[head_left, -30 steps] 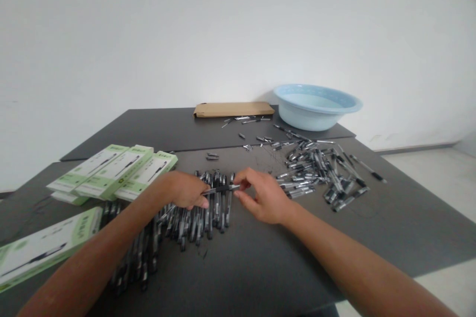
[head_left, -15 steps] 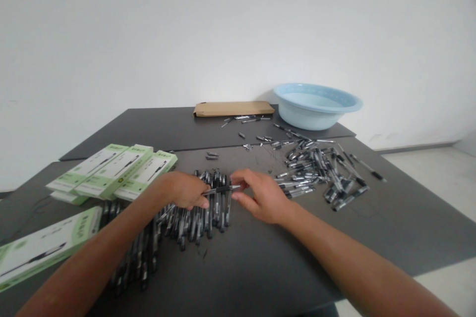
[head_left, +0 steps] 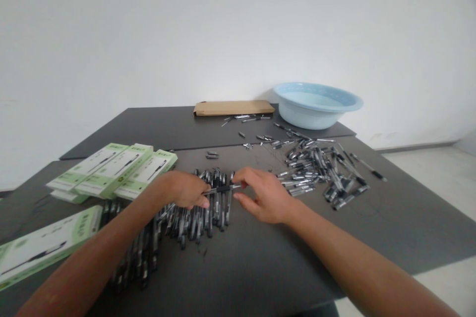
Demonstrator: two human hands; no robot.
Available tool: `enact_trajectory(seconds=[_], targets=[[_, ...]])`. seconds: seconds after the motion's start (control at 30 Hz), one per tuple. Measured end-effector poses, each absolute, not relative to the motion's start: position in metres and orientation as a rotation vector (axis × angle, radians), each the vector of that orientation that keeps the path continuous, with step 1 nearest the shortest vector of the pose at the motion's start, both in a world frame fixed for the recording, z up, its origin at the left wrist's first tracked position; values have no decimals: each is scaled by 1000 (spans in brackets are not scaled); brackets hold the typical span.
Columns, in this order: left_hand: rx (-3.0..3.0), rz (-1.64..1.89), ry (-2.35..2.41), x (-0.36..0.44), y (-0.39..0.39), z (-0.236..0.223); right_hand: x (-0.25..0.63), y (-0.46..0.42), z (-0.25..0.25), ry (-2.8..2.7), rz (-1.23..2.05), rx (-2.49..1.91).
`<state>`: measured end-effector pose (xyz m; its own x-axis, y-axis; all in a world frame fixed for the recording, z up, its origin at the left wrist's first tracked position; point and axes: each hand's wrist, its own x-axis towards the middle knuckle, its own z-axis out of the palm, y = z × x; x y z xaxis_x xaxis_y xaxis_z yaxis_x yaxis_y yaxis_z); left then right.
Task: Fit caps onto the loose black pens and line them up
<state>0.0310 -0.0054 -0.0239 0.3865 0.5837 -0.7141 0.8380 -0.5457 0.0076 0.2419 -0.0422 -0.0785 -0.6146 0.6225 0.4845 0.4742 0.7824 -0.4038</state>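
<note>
A clear pen with a black grip [head_left: 223, 188] lies level across my left hand's fingertips, pointing right. My left hand [head_left: 189, 190] is closed on its rear part, above a pile of capped black pens [head_left: 193, 223]. My right hand [head_left: 262, 194] curves around the pen's tip end, with thumb and forefinger apart. Whether a finger behind touches the tip is unclear. Under my left forearm, more black pens [head_left: 139, 252] lie side by side, partly hidden by the arm.
At left lie green-and-white pen boxes [head_left: 128, 171] and another such box [head_left: 48, 242]. A heap of loose pen parts [head_left: 316, 163] spreads at right. Small dark pieces [head_left: 212, 154] lie mid-table. Behind are a flat brown carton [head_left: 234, 108] and a light blue basin [head_left: 316, 111].
My right hand has shifted slightly right, its thumb and forefinger a little farther from the pen's grip. My left hand and the pen have barely moved.
</note>
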Motion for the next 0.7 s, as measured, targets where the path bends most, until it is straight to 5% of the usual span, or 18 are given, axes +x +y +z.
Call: enact_trajectory(seconds=[0.7], targets=[[2277,-907,1229,29,-5,-25,255,-38,-70,-2172,283,-908]])
